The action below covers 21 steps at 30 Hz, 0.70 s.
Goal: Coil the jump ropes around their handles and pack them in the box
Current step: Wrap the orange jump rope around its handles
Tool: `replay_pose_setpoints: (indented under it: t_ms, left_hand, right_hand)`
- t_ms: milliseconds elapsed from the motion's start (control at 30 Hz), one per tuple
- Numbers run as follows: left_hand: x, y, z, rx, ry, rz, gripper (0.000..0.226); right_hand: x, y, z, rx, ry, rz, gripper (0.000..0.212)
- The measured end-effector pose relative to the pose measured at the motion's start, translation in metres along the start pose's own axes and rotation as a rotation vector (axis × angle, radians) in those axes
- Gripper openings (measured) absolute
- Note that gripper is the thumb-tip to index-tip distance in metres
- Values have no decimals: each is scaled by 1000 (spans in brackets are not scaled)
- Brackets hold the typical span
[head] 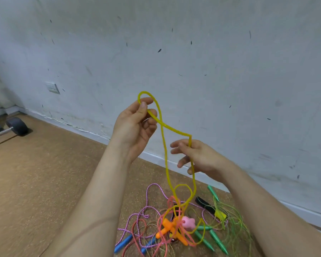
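A yellow jump rope (164,145) hangs in the air in front of the wall. My left hand (135,125) pinches its top loop between thumb and forefinger. Lower and to the right, my right hand (195,154) pinches another bend of the same rope. Both strands drop into a tangled pile of jump ropes (176,227) on the floor. In that pile lie orange handles (166,228), a pink handle (188,222), blue handles (123,243), green handles (218,238), a purple braided rope (146,201) and a thin green rope (235,219). No box is in view.
The tan floor (35,173) meets a scuffed grey wall (193,52) with a white skirting (156,156). A barbell with a black weight (17,126) lies at the far left. A wall socket (52,88) sits low on the wall.
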<state>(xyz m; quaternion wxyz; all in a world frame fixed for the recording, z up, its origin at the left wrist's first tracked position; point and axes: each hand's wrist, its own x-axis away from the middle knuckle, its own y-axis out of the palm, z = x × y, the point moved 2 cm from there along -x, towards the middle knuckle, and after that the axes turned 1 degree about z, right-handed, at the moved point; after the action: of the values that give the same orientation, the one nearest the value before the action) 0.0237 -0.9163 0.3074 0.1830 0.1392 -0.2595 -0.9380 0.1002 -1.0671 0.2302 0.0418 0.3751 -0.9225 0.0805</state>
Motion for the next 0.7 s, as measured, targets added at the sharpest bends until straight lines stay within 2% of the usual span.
replay_pose_setpoints:
  t_ms: [67,133,167,233,267,333,400,433,467,500,533,567,600,700]
  left_hand:
    - [-5,-3,-2,58,49,89,21]
    - [-10,-9,0,106,109,175,22]
    - [-11,-12,0,114,109,201,21]
    - [-11,-15,-3,114,30,203,19]
    - [-9,-12,-6,111,-28,168,18]
    - [0,3,-9,54,-146,6,20]
    - [12,22,-8,-106,-238,-243,22]
    - [18,29,-6,-217,-261,-381,21]
    - [24,33,-5,-338,-264,-507,21]
    - [28,34,-4,-453,-247,-597,23]
    - [30,32,-3,-547,-213,-627,26]
    - [28,30,0,-594,-163,-586,28]
    - [25,26,4,-584,-95,-489,28]
    - [11,4,24,-309,157,-126,26]
  right_hand:
    - [7,2,1,-62,102,-176,42]
    - [12,8,8,-15,168,-333,52]
    - [13,11,11,23,163,-338,50]
    - [8,12,12,68,113,-182,36]
    - [6,11,11,88,81,-62,37]
    - [0,9,11,95,24,117,71]
    - [-6,12,12,59,-33,95,110]
    - [-9,15,13,46,-66,48,117]
    - [-16,16,16,73,-104,17,111]
    - [-21,17,16,86,-157,8,91]
    - [-21,17,11,106,-196,15,58]
    - [-17,19,3,113,-198,21,23]
    - [-15,17,1,151,-170,18,10]
    - [-5,8,10,546,0,-87,39]
